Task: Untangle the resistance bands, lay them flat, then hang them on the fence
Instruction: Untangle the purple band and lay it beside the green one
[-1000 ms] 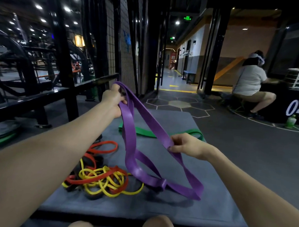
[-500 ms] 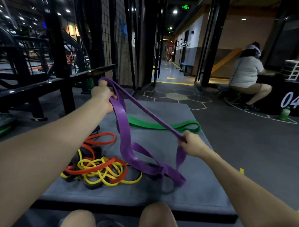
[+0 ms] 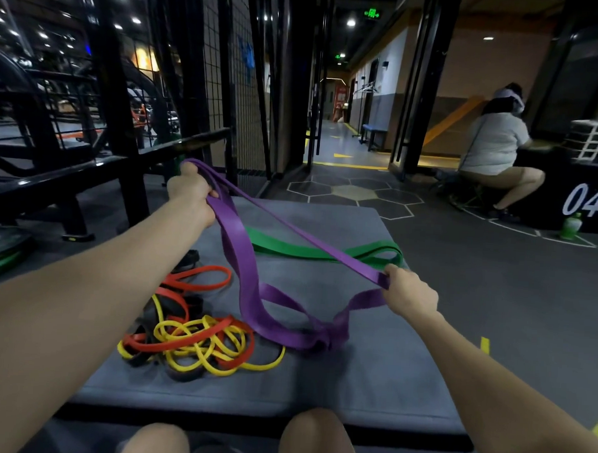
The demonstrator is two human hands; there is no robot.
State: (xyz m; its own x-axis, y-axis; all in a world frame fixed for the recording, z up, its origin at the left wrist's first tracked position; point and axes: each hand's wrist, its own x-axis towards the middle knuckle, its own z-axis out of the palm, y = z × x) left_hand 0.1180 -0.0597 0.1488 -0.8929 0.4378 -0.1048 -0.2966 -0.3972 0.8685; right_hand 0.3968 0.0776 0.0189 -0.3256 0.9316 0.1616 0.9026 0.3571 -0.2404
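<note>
Head view: a dim gym floor, a grey mat [image 3: 317, 391] laid beside a black fence rail [image 3: 98, 169]. The left hand [image 3: 189, 190] grips one end of the purple band [image 3: 241, 258] up near the rail; the right hand [image 3: 407, 294], lower and nearer, pinches the other end. The band's long axis runs between them, left-far to right-near, and its slack droops to a twist resting on the mat. Behind it the green band [image 3: 290, 246] lies flat. A red-and-yellow tangle [image 3: 196, 341] waits near the left forearm.
</note>
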